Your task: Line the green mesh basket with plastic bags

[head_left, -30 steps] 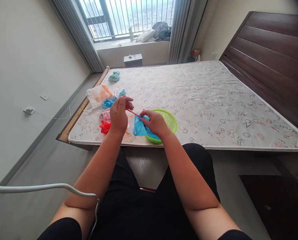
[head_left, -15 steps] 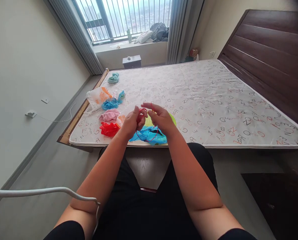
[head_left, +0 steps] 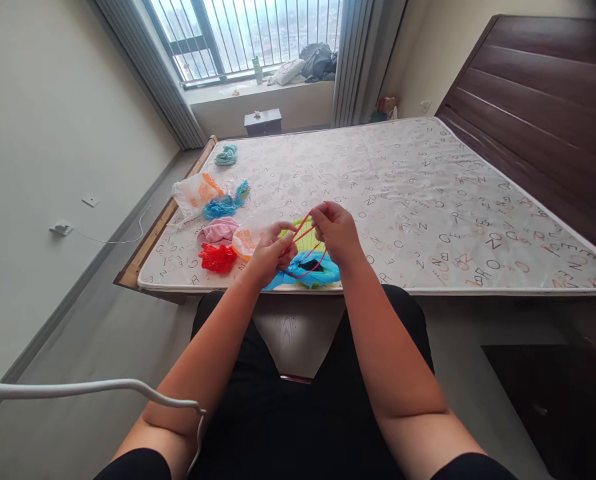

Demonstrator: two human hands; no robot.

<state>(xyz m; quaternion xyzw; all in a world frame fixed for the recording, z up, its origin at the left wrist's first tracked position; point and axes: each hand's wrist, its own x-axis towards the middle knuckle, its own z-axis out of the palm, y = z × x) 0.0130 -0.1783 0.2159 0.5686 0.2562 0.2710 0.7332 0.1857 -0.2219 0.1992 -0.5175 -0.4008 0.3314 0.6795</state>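
A thin red cord (head_left: 304, 232) stretches between my two hands, and a loose length of it curves down below them. My left hand (head_left: 275, 253) is closed on one part of the cord. Higher and to the right, my right hand (head_left: 337, 230) pinches another part between thumb and fingers. Beneath the hands lies a crumpled light blue plastic bag (head_left: 323, 275) with a dark patch in its middle. Behind it a yellow-green ribbed basket-like thing (head_left: 305, 239) is partly hidden by the hands.
Left of my hands on the mattress (head_left: 418, 200) lie a red plastic bag (head_left: 217, 258), a pink cloth (head_left: 219, 231), a white-and-orange bag (head_left: 195, 193), blue plastic (head_left: 221, 207) and a teal bundle (head_left: 227, 155). A white cable (head_left: 103, 385) crosses near my left forearm.
My hands have drawn apart, the right one moving up and right, and the red cord is now pulled straight between them. More of the blue bag shows.
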